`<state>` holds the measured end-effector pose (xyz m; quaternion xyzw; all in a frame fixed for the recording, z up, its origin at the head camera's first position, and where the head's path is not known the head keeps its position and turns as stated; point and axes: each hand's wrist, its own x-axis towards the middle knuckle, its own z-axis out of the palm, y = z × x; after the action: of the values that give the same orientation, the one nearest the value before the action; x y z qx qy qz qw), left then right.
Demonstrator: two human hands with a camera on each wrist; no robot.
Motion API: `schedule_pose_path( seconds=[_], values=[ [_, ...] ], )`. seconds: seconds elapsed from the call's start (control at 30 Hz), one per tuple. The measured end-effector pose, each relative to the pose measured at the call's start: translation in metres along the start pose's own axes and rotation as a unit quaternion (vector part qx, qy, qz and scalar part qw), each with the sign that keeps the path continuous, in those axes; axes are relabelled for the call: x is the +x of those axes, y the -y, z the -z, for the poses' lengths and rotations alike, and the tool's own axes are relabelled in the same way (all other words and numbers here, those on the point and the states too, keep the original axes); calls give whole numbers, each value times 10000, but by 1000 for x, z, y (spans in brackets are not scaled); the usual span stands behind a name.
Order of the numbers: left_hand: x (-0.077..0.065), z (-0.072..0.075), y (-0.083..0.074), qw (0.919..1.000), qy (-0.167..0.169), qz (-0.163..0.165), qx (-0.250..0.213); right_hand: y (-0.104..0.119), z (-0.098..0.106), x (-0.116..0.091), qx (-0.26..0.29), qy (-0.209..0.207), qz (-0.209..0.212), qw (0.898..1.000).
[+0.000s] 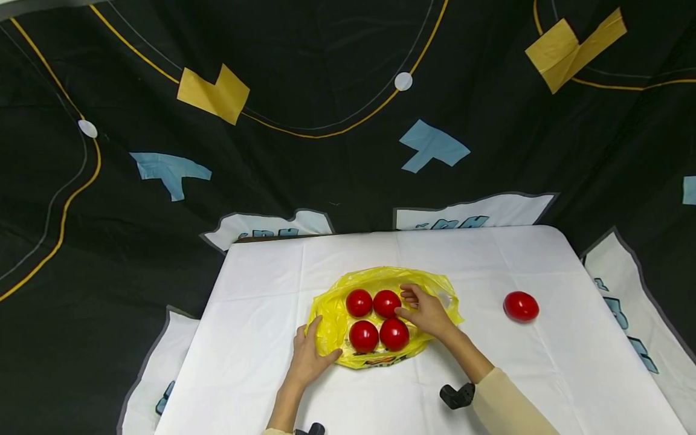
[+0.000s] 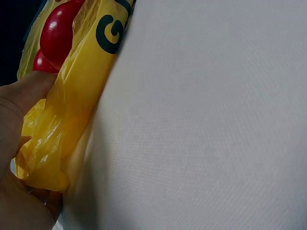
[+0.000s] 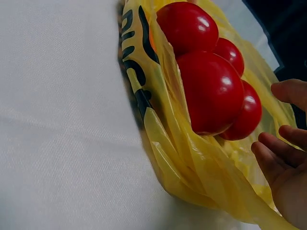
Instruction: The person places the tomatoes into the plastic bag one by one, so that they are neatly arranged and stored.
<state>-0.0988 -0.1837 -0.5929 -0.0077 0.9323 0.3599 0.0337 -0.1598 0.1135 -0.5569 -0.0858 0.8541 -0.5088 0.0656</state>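
A yellow plastic bag [image 1: 330,302] lies spread on the white table with its mouth gaping upward. Several glossy red tomatoes [image 1: 394,334] are clustered inside it. My left hand [image 1: 311,360] pinches the bag's near left rim; in the left wrist view its thumb [image 2: 36,88] lies over the plastic beside the tomatoes, other fingers beneath. Over the bag's right side is my right hand [image 1: 428,313], its fingers loosely bent near the far right tomato. The right wrist view shows that hand [image 3: 290,163] holding nothing, with a gap between thumb and fingers.
Another red tomato [image 1: 521,306], more oblong, rests on the table right of the bag. White cloth covers the table [image 1: 261,290]. Behind hangs a dark cloth [image 1: 326,175] with yellow and blue tape pieces. Black wrist mounts [image 1: 457,396] sit on both forearms.
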Motion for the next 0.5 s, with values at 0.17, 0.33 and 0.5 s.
schedule_pose_path(
  seconds=[0.17,0.33,0.5],
  values=[
    [0,0,0,10000,4,5,8,4,7,-8,91,-25,116,9999],
    [0,0,0,10000,14,10,-13,4,17,-16,352,-43,313,9989],
    [0,-1,1,10000,29,2,3,6,29,-26,679,-36,408,9969]
  ],
)
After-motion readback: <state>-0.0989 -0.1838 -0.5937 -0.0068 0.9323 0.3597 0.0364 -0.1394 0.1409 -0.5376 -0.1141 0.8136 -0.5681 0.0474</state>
